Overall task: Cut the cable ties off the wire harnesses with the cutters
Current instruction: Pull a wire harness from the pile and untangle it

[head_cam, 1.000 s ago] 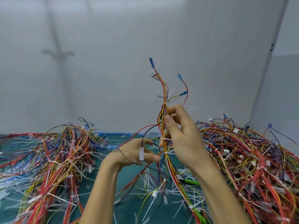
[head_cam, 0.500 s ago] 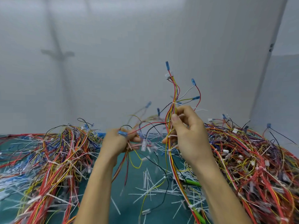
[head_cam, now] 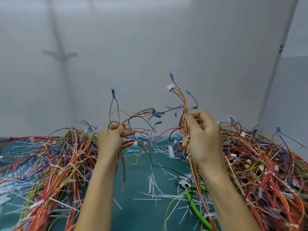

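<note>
I have the left hand (head_cam: 110,140) clutching a loose branch of the red-and-yellow wire harness (head_cam: 185,112) and the right hand (head_cam: 203,139) gripping its trunk, spread apart, I judge, to expose the white cable tie (head_cam: 188,139), with the green-handled cutters (head_cam: 194,203) lying on the teal mat (head_cam: 141,214) below.

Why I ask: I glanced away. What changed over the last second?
The left hand, gripping a wire branch, rose and swung left, spreading it away from the harness. The right hand kept its grip, shifting slightly right. Cutters and wire piles stayed on the mat.
</note>
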Tool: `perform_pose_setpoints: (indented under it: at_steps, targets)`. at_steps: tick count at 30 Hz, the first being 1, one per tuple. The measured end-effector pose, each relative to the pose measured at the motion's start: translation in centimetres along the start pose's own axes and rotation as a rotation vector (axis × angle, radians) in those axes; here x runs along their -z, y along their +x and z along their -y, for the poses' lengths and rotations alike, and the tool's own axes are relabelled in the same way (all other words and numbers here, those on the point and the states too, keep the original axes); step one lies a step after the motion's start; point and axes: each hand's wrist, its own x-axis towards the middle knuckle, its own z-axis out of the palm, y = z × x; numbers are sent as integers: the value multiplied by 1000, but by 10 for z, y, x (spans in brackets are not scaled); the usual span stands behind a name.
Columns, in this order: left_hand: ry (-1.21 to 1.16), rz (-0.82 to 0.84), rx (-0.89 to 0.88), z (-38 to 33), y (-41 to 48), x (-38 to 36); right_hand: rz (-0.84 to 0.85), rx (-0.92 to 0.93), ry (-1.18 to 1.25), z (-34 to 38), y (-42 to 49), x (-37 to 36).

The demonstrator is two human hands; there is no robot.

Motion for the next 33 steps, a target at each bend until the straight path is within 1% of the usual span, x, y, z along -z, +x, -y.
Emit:
perform_pose_setpoints:
  at_steps: [2, 8, 12, 14, 16, 20, 23, 25, 28, 30, 33]
  targets:
    - [16, 43, -1, -4, -3, -4, 10, 10, -16, 1, -1, -1]
    - [78, 197, -34, -14, -10, -11, 129, -6, -71, -2, -6, -8]
    - [92, 218, -70, -14, -9, -13, 169, 9, -156, -6, -7, -10]
    - [98, 182, -83, -12, -6, -12, 151, -15, -139, -6, -6, -8]
    - [86, 132, -83, -9, -2, -10, 83, -23, -111, -5, -3, -5]
    - [88, 48, -60, -5, 4, -4, -55, 22, -67, -1, 2, 3]
    - [27, 0, -36, -4, 6, -1, -126, 52, -17, 2, 2, 8]
    - [12, -34, -29, -4, 8, 1, -158, 75, 4, 3, 2, 10]
    - [15, -134, -31, -3, 13, 9, -182, 92, 52, 6, 2, 13]
    - [100, -206, -56, -1, 19, 18, -186, 101, 67, 7, 2, 15]
    - [313, -300, -111, 5, 26, 33, -193, 116, 72, 10, 1, 15]
